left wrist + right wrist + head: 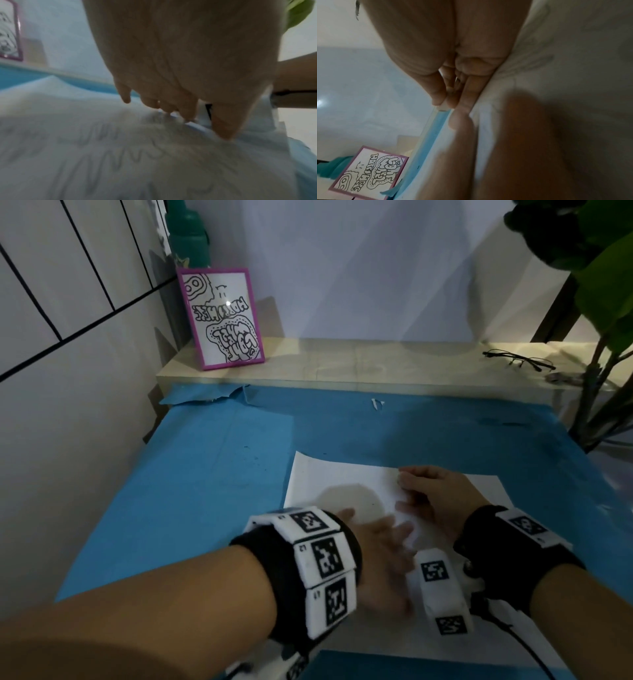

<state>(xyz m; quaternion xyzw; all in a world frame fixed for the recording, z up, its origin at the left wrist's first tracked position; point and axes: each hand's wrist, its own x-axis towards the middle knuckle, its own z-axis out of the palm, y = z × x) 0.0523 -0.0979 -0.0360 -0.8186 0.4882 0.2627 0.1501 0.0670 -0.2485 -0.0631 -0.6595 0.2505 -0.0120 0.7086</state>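
The white sheet of paper [329,474] lies spread on the blue table cover [205,491], towards the near side and right of the middle. Faint pencil scribbles run across its face. Its far left corner curls up slightly; the rest lies mostly flat.

From the head, looks forward and down over the blue table cover [205,491]. From each wrist, looks ahead, very close to the white paper [102,155]. Shares paper and framed drawing [224,318] across all three.
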